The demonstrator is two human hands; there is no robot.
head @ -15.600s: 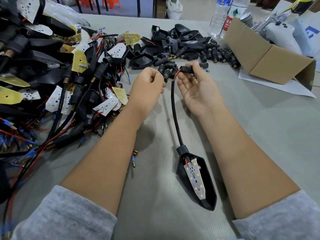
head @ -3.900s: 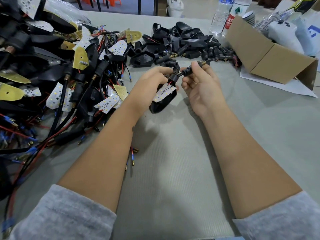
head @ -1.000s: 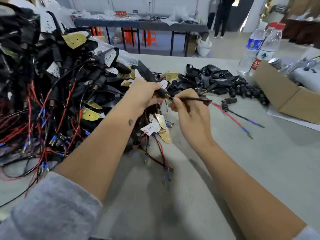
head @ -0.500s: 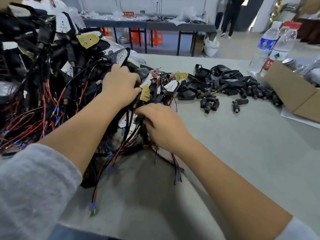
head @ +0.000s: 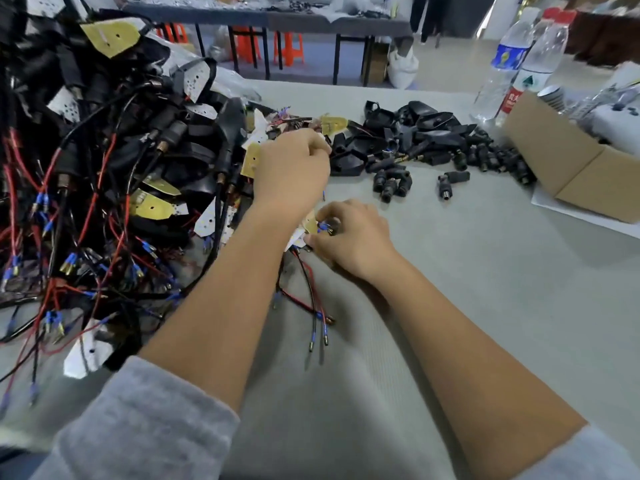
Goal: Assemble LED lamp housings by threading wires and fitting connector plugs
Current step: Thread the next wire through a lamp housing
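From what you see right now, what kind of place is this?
Probably a small assembly workshop for LED lamps. A tangled heap of wired lamp parts and a pile of loose black housings and plugs cover the grey table; another worktable stands behind.

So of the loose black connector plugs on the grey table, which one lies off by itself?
The black L-shaped connector plug, alone right of the small plug cluster, with bare grey table around it.

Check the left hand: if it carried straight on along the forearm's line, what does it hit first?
Probably the empty black housings heaped just past the knuckles of the left hand, up and right along the forearm line. Depth is unclear; a yellow board lies just beyond.
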